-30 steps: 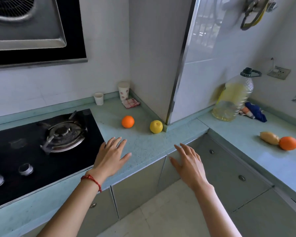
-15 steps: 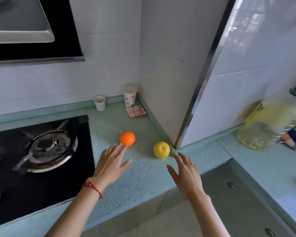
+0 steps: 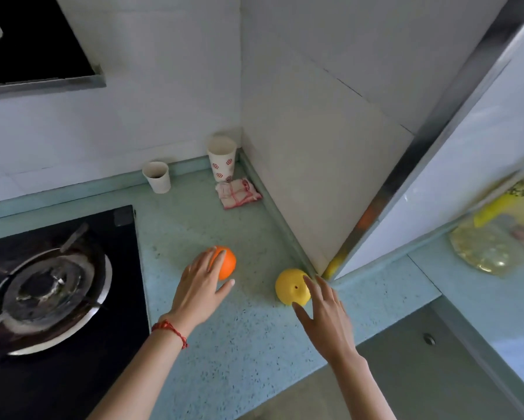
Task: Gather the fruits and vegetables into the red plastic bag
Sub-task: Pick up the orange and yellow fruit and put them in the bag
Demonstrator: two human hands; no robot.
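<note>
Nearest the camera, two bare forearms reach forward over the pale green speckled counter (image 3: 239, 344). Left hand (image 3: 198, 294), red string bracelet (image 3: 171, 330) on the wrist, palm down, fingers spread and open, fingertips lying over the near left side of the orange fruit (image 3: 225, 262); thumb out to the right, not wrapped, no grip closed. Right hand (image 3: 325, 313) also open, fingers splayed, index tip over the right side of the yellow fruit (image 3: 291, 286), thumb just below it; contact likely but hard to confirm. Both fruits sit on the counter, near each other but apart, yellow one close to the base of the wall corner. Left of the hands, black gas hob (image 3: 72, 344) with a round metal burner (image 3: 48, 295), blurred. Further back, folded pink-and-white cloth (image 3: 238, 194) lies by the wall; behind it a tall paper cup (image 3: 222, 160) with red marks stands in the corner, a smaller white cup (image 3: 157, 177) to its left against the backsplash. Far right, blurred oil bottle (image 3: 497, 241) on the side counter past a metal-edged wall corner. No red bag in view.
</note>
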